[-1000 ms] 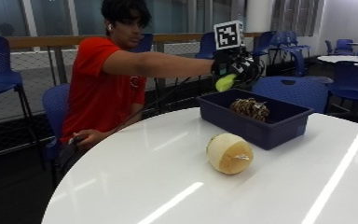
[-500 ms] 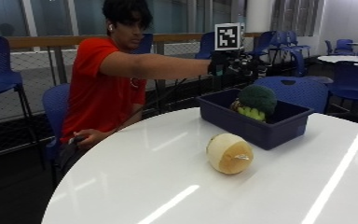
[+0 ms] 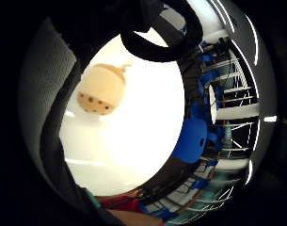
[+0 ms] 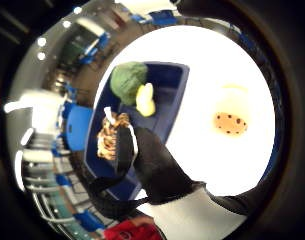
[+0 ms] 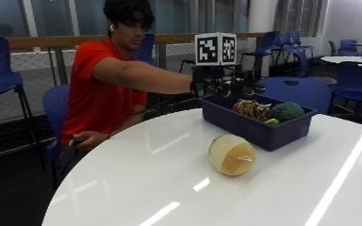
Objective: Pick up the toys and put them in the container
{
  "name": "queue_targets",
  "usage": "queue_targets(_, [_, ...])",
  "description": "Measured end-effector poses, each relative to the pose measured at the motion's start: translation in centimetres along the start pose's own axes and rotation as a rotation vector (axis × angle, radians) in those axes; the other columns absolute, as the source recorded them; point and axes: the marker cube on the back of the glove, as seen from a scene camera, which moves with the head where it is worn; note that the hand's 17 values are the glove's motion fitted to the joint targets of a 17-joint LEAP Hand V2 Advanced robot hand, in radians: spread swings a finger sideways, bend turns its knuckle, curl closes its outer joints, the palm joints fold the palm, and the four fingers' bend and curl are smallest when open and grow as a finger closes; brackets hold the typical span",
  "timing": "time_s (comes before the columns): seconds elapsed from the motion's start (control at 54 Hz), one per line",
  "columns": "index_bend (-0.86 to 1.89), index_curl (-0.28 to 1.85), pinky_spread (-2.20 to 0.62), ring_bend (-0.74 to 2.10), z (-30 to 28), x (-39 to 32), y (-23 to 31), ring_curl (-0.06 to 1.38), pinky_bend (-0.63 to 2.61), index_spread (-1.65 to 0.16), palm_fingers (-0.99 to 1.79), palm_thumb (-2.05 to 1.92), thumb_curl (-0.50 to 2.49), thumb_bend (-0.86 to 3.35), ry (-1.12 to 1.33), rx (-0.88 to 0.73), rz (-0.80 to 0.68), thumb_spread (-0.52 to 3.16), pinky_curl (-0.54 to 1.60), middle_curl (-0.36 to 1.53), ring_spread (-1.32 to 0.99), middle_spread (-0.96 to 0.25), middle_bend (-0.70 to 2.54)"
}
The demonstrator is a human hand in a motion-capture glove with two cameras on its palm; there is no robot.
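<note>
A person in a red shirt is sitting at the far left side of a round white tabletop [image 5: 168, 188] and is reaching the gloved right hand [image 5: 228, 87] out over the near-left end of a dark blue container [image 5: 256, 125], which is standing on the far right part of the tabletop. The hand is hovering just above the container's rim, apart from the toys; its fingers [image 4: 124, 145] are showing in the thumb side palm view as relaxed and released, grasping nothing. Inside the container 3 toys are lying: a brown and tan striped toy [image 5: 251, 109] toward the left end, a green broccoli-like toy [image 5: 287, 111] toward the right end, and a small yellow-green toy [image 5: 273, 121] just beside the broccoli-like one. 1 toy is sitting on the tabletop outside the container: a tan, rounded fruit-shaped toy [image 5: 231, 154], just in front of the container's near wall, with its flat cut face turned toward the near right. The person's bare left hand [image 5: 84, 140] is resting low at the tabletop's far left edge.
</note>
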Motion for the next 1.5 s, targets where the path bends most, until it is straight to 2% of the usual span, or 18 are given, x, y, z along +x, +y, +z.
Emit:
queue_targets(0.315, [0.19, 0.34, 0.09, 0.24, 6.0, 4.7, -2.5, 0.29, 0.82, -0.39, -0.04, -0.08, 0.23, -0.07, 0.008, -0.106, 0.138, 1.08, 0.30, 0.34, -0.03, -0.10, 0.17])
queue_targets(0.593, [0.18, 0.34, 0.09, 0.21, 11.1, 3.7, -4.1, 0.30, 0.87, -0.40, -0.01, -0.08, 0.21, -0.07, -0.062, -0.130, 0.134, 1.08, 0.32, 0.33, -0.04, -0.10, 0.17])
queue_targets(0.796, [0.18, 0.35, 0.10, 0.17, 14.6, 4.0, -3.7, 0.29, 1.10, -0.41, -0.01, -0.02, 0.22, -0.03, -0.073, -0.362, 0.168, 1.10, 0.38, 0.30, -0.01, -0.08, 0.13])
queue_targets(0.963, [0.22, 0.37, 0.03, 0.29, 15.2, 4.4, -2.7, 0.31, 1.20, -0.41, 0.04, 0.06, 0.26, 0.00, -0.059, -0.418, 0.175, 1.17, 0.40, 0.25, 0.01, -0.06, 0.10])
queue_targets(0.981, [0.21, 0.37, 0.01, 0.36, 15.1, 4.4, -2.7, 0.32, 1.16, -0.42, 0.12, 0.09, 0.27, 0.02, -0.059, -0.426, 0.177, 1.19, 0.39, 0.26, -0.01, -0.08, 0.14])
queue_targets(1.074, [0.19, 0.37, -0.06, 0.47, 14.9, 4.8, -2.8, 0.34, 1.11, -0.42, 0.19, 0.13, 0.29, 0.03, -0.045, -0.463, 0.171, 1.23, 0.37, 0.26, -0.05, -0.13, 0.18])
queue_targets(1.222, [0.20, 0.39, -0.22, 0.57, 14.8, 5.0, -3.3, 0.37, 1.03, -0.42, 0.46, 0.23, 0.34, 0.07, -0.049, -0.485, 0.150, 1.31, 0.34, 0.30, -0.21, -0.22, 0.26])
queue_targets(1.296, [0.15, 0.39, -0.32, 0.66, 15.0, 5.1, -3.2, 0.40, 1.04, -0.40, 0.65, 0.33, 0.37, 0.11, -0.084, -0.449, 0.159, 1.33, 0.33, 0.33, -0.31, -0.27, 0.31])
queue_targets(1.352, [0.14, 0.38, -0.37, 0.72, 15.1, 5.3, -3.0, 0.42, 1.05, -0.40, 0.69, 0.39, 0.40, 0.14, -0.128, -0.389, 0.162, 1.34, 0.34, 0.35, -0.37, -0.30, 0.32])
queue_targets(1.37, [0.15, 0.39, -0.38, 0.77, 15.1, 5.3, -2.9, 0.44, 1.05, -0.40, 0.77, 0.45, 0.43, 0.15, -0.142, -0.367, 0.160, 1.29, 0.35, 0.36, -0.39, -0.32, 0.34])
queue_targets(1.5, [0.19, 0.42, -0.42, 0.84, 14.6, 5.6, -2.4, 0.48, 1.01, -0.39, 0.87, 0.60, 0.53, 0.17, -0.151, -0.262, 0.116, 1.09, 0.36, 0.41, -0.48, -0.38, 0.41])
